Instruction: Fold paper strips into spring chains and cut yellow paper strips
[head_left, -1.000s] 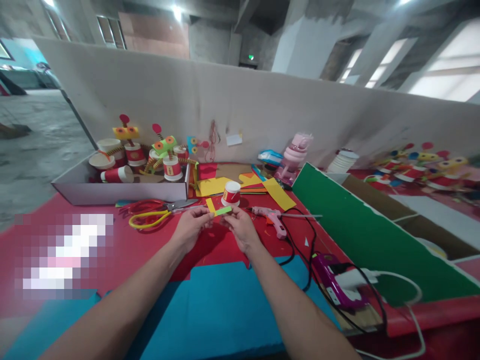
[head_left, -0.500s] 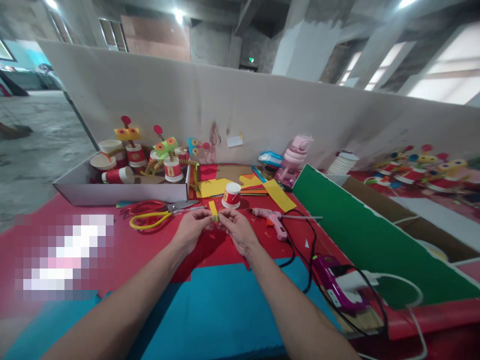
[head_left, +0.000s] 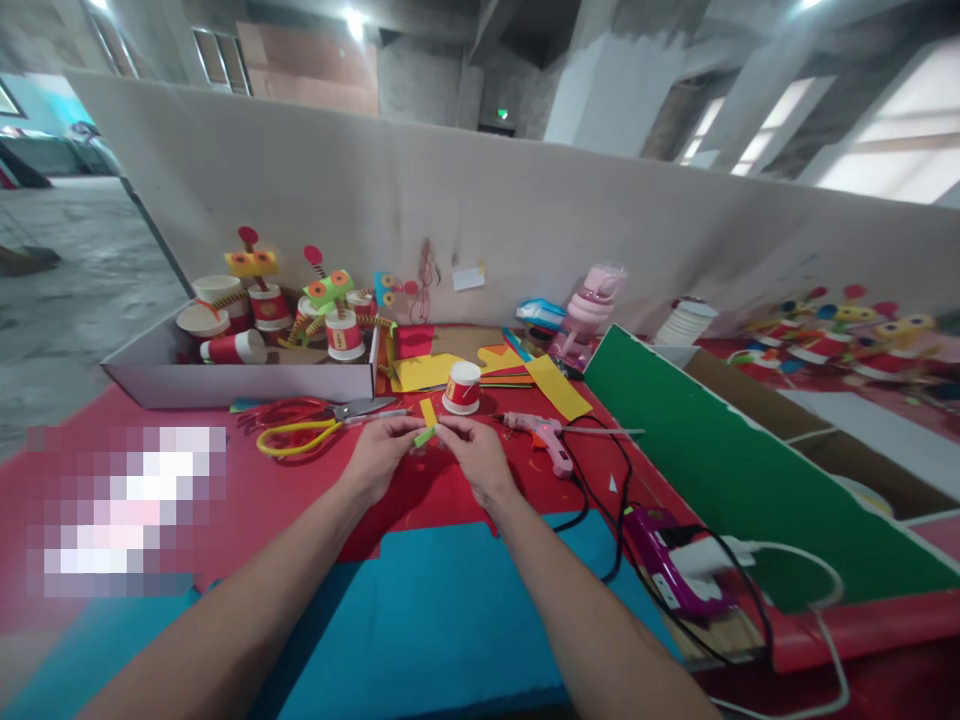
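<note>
Between my fingertips are two narrow paper strips, joined near one end: a yellow strip [head_left: 428, 411] pointing away from me and a green strip [head_left: 424, 437] slanting toward the lower left. My left hand [head_left: 375, 458] pinches at the left side of the strips. On the right side, my right hand [head_left: 481, 458] pinches them where they meet; its fingers partly hide the join. Just beyond the hands stands an upside-down red and white paper cup [head_left: 461, 388]. A pink hot glue gun [head_left: 546, 432] lies to the right of my right hand.
Yellow-handled scissors [head_left: 300, 438] lie at left, before a white box [head_left: 247, 385] of paper-cup figures. Coloured paper [head_left: 427, 373] lies behind the cup. A green panel [head_left: 720, 470], a purple power strip [head_left: 671, 565] and cables are at right. A blue board [head_left: 450, 610] lies in front.
The green strip, mostly hidden by the fingers before, now shows as a longer band angled to the lower left. Both hands stay in nearly the same place.
</note>
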